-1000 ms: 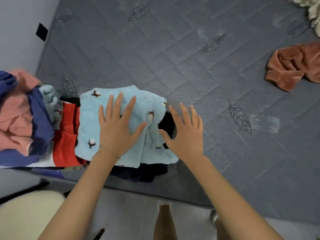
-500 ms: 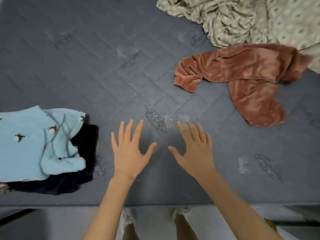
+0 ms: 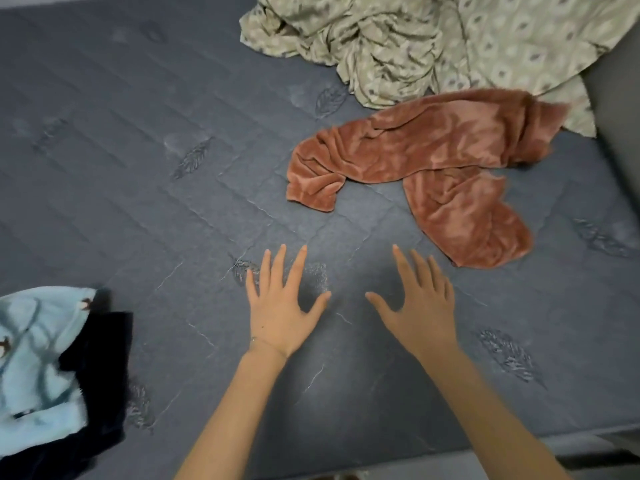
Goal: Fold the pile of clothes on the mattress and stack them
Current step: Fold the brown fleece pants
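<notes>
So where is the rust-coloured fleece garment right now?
In the head view, the rust fleece garment lies crumpled on the right half of the mattress, just in front of the patterned beige sheet and beyond the right hand.

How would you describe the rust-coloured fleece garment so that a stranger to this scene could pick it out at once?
Start with the grey quilted mattress; at its far right corner lies a crumpled beige patterned sheet. At that sheet's near edge, beyond the right hand, sprawls the rust-coloured fleece garment. It is the only plain reddish-brown, plush piece, and it lies unfolded.
</notes>
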`<state>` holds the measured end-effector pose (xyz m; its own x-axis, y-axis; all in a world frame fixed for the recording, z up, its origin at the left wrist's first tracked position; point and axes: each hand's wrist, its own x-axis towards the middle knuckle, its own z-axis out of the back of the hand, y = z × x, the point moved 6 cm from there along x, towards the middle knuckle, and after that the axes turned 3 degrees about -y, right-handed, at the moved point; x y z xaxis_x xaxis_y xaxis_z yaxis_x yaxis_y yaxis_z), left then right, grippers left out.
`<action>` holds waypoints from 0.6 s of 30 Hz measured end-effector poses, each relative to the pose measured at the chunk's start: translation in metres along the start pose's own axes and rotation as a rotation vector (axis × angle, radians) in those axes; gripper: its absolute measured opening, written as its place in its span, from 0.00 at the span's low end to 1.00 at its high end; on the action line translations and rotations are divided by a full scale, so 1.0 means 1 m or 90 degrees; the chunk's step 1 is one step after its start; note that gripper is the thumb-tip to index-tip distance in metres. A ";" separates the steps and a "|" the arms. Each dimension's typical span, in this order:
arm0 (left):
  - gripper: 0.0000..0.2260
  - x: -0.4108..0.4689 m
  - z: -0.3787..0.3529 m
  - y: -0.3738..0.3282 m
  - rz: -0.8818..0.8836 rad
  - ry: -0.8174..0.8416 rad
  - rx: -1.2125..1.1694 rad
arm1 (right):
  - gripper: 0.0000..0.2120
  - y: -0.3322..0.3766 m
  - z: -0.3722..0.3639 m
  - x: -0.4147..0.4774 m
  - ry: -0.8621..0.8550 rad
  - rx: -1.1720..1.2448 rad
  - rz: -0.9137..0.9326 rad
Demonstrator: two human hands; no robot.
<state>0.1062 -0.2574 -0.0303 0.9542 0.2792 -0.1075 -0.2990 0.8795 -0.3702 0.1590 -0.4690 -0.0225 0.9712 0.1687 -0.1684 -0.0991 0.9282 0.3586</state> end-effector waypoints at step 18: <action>0.38 0.138 -0.174 -0.152 -0.032 0.204 -0.061 | 0.44 -0.199 0.002 0.123 0.003 0.087 -0.246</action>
<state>0.2843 -0.4197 -0.1498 0.9265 0.0870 -0.3660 -0.2634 0.8447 -0.4660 0.2987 -0.6339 -0.1128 0.9301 -0.1828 -0.3185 0.3036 0.8707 0.3870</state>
